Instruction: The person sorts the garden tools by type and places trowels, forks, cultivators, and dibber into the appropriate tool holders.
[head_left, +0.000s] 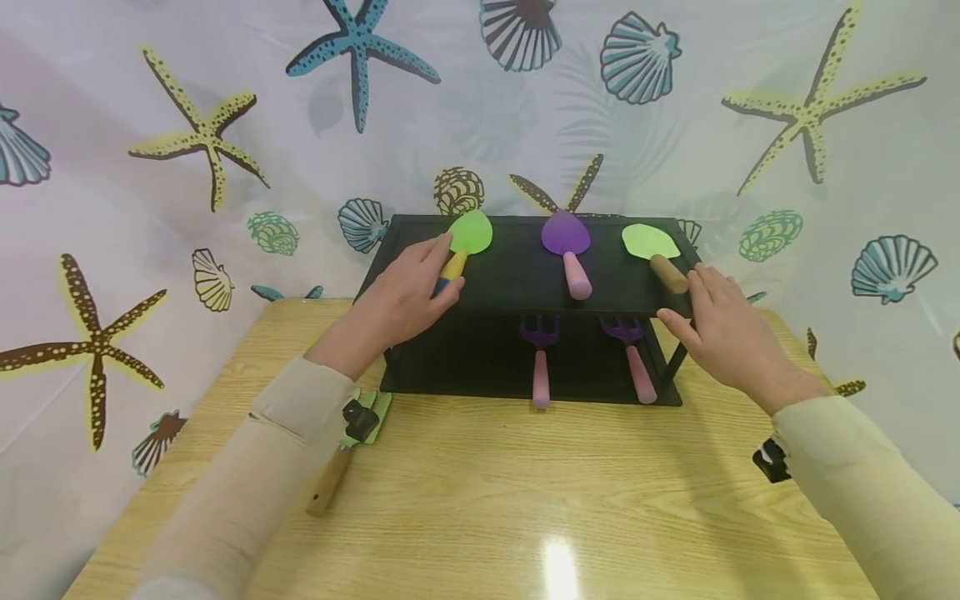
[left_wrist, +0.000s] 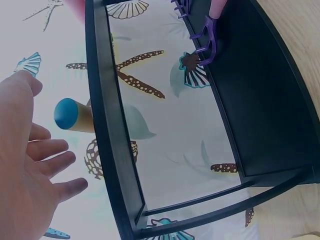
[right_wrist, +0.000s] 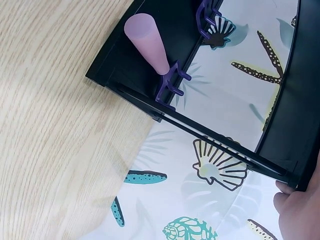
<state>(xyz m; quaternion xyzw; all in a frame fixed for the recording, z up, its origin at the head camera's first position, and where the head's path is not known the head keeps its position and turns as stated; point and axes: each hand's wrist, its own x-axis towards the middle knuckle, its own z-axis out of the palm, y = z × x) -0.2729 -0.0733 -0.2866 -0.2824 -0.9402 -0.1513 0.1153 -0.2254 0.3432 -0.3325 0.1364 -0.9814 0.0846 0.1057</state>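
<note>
On the top board of a black two-tier rack (head_left: 517,287) lies a green hand trowel (head_left: 472,232) with a yellow and blue handle. My left hand (head_left: 408,292) is over that handle, thumb and fingers on either side; the left wrist view shows the fingers spread, apart from the handle's blue end (left_wrist: 66,114). At the rack's right end, my right hand (head_left: 731,333) grips the corner, thumb at the front edge. Between the hands lies a purple trowel (head_left: 566,233) with a pink handle. Beside my right fingers is a pale green trowel (head_left: 648,242) with a wooden handle.
Two purple hand forks (head_left: 540,332) with pink handles lie on the lower board. A green-headed tool with a wooden handle (head_left: 328,483) lies on the wooden table (head_left: 525,475), left of the rack. Behind hangs a cloth (head_left: 480,108) printed with shells and starfish.
</note>
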